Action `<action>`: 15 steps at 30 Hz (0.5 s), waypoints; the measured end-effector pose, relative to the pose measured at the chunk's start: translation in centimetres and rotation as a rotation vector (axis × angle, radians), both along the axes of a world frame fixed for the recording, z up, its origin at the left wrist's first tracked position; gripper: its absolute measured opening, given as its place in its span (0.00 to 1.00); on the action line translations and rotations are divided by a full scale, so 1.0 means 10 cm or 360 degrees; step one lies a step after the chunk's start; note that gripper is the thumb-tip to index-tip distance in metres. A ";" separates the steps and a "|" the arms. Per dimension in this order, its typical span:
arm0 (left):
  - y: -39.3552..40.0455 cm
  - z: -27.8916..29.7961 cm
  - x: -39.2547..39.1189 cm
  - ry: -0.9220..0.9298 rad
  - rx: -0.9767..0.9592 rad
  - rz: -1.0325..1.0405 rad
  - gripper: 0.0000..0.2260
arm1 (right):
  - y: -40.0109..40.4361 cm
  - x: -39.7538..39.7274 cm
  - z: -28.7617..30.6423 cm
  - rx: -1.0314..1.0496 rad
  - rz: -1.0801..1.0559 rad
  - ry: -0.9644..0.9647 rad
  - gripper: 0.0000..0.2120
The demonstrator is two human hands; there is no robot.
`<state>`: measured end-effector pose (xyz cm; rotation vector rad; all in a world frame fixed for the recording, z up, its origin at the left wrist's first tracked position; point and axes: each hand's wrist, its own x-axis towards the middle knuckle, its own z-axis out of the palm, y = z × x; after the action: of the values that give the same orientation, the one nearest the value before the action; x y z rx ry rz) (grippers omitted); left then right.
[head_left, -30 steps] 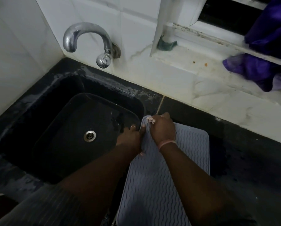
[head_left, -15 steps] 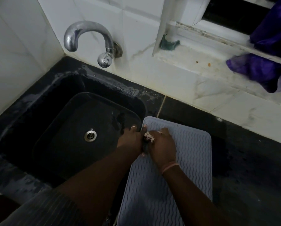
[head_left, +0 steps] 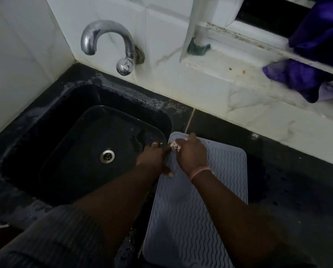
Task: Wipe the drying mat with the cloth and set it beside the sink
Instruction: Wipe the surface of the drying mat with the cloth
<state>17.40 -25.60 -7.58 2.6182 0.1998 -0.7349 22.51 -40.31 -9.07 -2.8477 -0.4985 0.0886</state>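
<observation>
We see the drying mat (head_left: pixel 190 206) lying flat on the desk (head_left: pixel 287 171), just beside the sink (head_left: pixel 69 151). Our right hand (head_left: pixel 192 155) grips the cloth (head_left: pixel 175 146) at the mat's far left corner. Our left hand (head_left: pixel 154 158) rests on the mat's left edge, its thumb over that edge; we cannot tell its grip.

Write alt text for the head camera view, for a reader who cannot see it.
A person's right hand presses a small cloth onto the far left corner of a grey ridged drying mat, while the left hand holds the mat's left edge. The mat lies on a dark counter beside a black sink under a chrome tap.
</observation>
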 end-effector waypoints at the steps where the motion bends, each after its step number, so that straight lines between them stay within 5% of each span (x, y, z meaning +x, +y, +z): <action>1: 0.01 0.00 -0.01 -0.0016 -0.0005 0.0000 0.51 | -0.01 -0.07 0.01 0.0008 0.0005 0.0018 0.12; 10: 0.13 0.08 0.02 0.0150 0.0019 -0.0220 0.59 | -0.18 -0.56 0.08 0.0075 0.0131 0.0158 0.11; 15: 0.14 0.16 -0.11 -0.0027 0.0163 -0.0287 0.39 | -0.09 -0.38 0.11 -0.0001 -0.0006 0.0203 0.09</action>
<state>16.27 -24.17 -5.98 2.7654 -0.0044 -0.7801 18.68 -41.16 -7.99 -2.8208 -0.4661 0.2683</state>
